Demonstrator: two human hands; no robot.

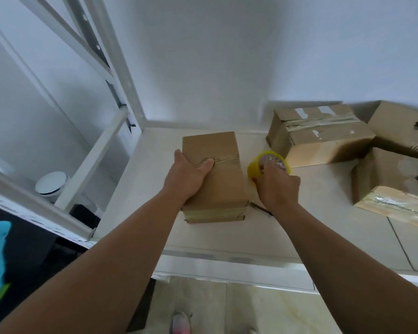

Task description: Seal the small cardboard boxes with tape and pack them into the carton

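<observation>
The small cardboard box (223, 186) lies flat on the white counter (299, 235) at the centre of the frame, its long axis running away from the viewer. Clear tape crosses its top near the middle, and a further band wraps its near end. The left hand (191, 175) clasps the box at its left edge: the thumb lies pressed on the top face by the tape line, and the fingers pass over the side, mostly out of sight. The right hand (278, 184) grips a yellow tape roll (253, 168) just right of the box, its fingers curled round the roll; whether the roll touches the box cannot be determined. A thin dark object (260, 208), too small to identify, lies on the counter between the box and the right wrist. In the upper right stands a worn taped box (319, 135) against the wall. To its right is a second box (401, 124) with a hole in its face, and below that a third box (386, 179), partly cut off by the frame edge. A white metal rack (101, 150) occupies the left of the frame. A shoe (181, 321) shows on the tiled floor at the bottom edge.
</observation>
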